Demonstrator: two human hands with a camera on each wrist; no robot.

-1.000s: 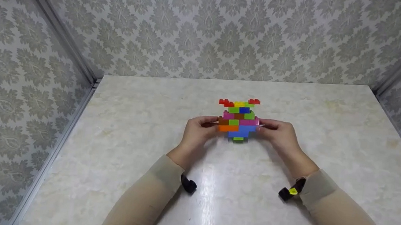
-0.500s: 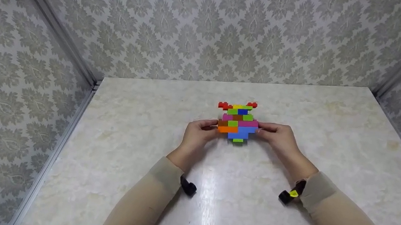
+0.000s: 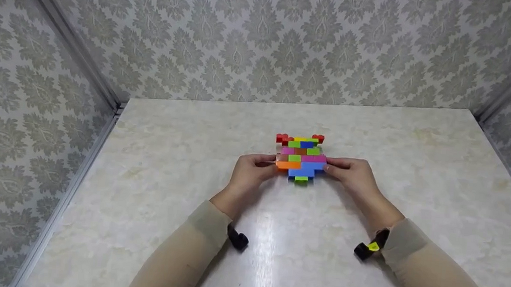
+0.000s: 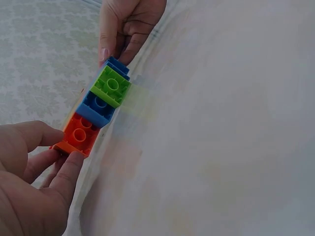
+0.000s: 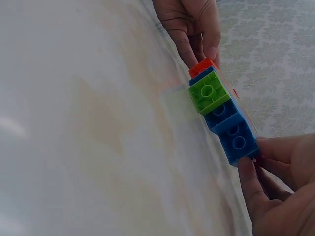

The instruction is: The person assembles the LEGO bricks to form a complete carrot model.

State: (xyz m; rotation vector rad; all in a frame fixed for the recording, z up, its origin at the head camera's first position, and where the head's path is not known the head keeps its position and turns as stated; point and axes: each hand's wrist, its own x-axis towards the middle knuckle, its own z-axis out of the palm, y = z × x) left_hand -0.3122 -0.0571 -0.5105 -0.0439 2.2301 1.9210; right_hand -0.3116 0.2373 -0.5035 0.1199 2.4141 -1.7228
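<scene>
Both hands hold a flat figure of coloured toy bricks (image 3: 307,169) between them, one at each side. My left hand (image 3: 250,173) pinches the orange end brick (image 4: 78,137) between thumb and fingers. On the other side my right hand (image 3: 355,176) pinches the blue end brick (image 5: 238,142) the same way. Red bricks (image 3: 282,138) stick out at the far top corners, with yellow, green, pink and brown rows below. A single green brick (image 5: 209,92) forms the near end; its hollow underside faces both wrist cameras. The figure is tilted back, low over the table.
The pale marbled table (image 3: 179,155) spreads around the hands. Patterned wall panels (image 3: 256,36) stand behind it and at both sides. A black wrist strap piece (image 3: 239,240) hangs at the left sleeve, another (image 3: 362,251) at the right.
The brick figure's far, red-tipped end has tipped back and down toward the table, so it looks flatter. Both hands keep their grip and have hardly shifted.
</scene>
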